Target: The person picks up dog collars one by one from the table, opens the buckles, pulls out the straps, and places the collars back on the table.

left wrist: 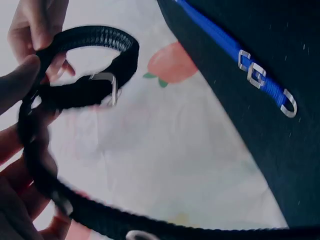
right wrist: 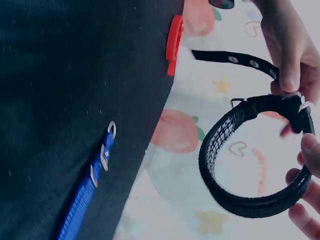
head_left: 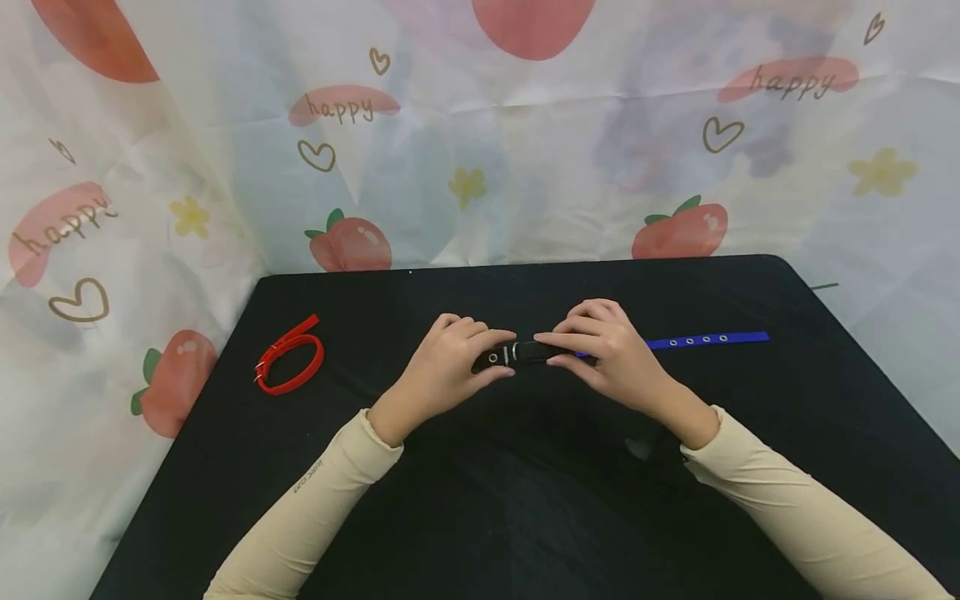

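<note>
Both hands hold a black collar (head_left: 532,353) with a metal buckle above the table. My left hand (head_left: 446,358) pinches it between thumb and fingers near the buckle, by the eyelet holes. On the other side, my right hand (head_left: 618,354) grips the band with thumb and fingertips. In the right wrist view the collar (right wrist: 250,207) curves into a loop with a mesh-like lining, and its strap end with eyelets sticks out past the left hand (right wrist: 292,50). The left wrist view shows the metal buckle (left wrist: 112,85) on the loop.
A red collar (head_left: 288,387) lies fastened in a loop at the table's left. Behind the right hand, a blue collar (head_left: 738,337) with eyelets lies stretched out. The table has a black cloth (head_left: 480,517); a printed curtain (head_left: 525,167) hangs behind and to the left.
</note>
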Available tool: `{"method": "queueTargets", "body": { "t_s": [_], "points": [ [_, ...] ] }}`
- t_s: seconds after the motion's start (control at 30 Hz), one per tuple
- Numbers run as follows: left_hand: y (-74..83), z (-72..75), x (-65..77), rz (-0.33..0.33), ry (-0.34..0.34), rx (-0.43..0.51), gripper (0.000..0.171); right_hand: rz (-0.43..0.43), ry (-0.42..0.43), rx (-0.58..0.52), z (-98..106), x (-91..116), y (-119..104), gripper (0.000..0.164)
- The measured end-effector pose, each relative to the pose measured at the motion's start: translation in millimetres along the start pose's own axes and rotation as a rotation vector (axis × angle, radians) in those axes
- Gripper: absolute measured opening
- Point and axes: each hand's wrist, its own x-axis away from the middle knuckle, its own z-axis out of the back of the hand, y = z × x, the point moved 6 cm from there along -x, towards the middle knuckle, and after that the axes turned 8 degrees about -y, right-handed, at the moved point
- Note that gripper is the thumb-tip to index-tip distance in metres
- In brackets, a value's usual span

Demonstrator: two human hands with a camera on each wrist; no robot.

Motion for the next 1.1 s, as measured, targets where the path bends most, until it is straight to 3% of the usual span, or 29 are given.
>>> {"method": "queueTargets", "body": {
  "t_s": [0.33, 0.47, 0.6, 0.7, 0.8, 0.9, 1.0, 1.1],
  "points": [
    [-1.9, -3.4, 2.5, 0.045, 0.032, -0.038, 0.026, -0.047, 0.0, -0.007, 1.3, 7.8, 10.6, 0.041],
    [-0.3, -3.5, 3.4, 0.036, 0.017, -0.025, 0.025, -0.083, -0.068, -0.018, -0.5, 11.5, 14.5, 0.028],
    [5.7, -3.1, 0.4, 0.009, 0.037, -0.013, 0.024, -0.097, -0.147, -0.039, -10.2, 6.2, 8.2, 0.033],
    [10.5, -4.5, -2.9, -0.009, 0.051, -0.033, 0.024, -0.053, -0.113, -0.035, -15.6, -2.7, -3.1, 0.037],
    [14.0, -5.7, -5.4, -0.014, 0.065, -0.056, 0.023, 0.001, -0.017, 0.007, -17.0, -9.4, -12.6, 0.042],
    [14.6, -5.4, -6.1, 0.002, 0.081, -0.064, 0.023, 0.022, 0.036, 0.049, -17.1, -11.3, -15.2, 0.035],
    [12.7, -4.3, -4.9, 0.027, 0.088, -0.062, 0.024, 0.02, 0.01, 0.037, -17.8, -10.6, -13.1, 0.017],
    [12.2, -3.1, -3.8, 0.027, 0.088, -0.063, 0.026, 0.015, -0.048, 0.037, -19.2, -9.4, -11.1, 0.02]
  ]
}}
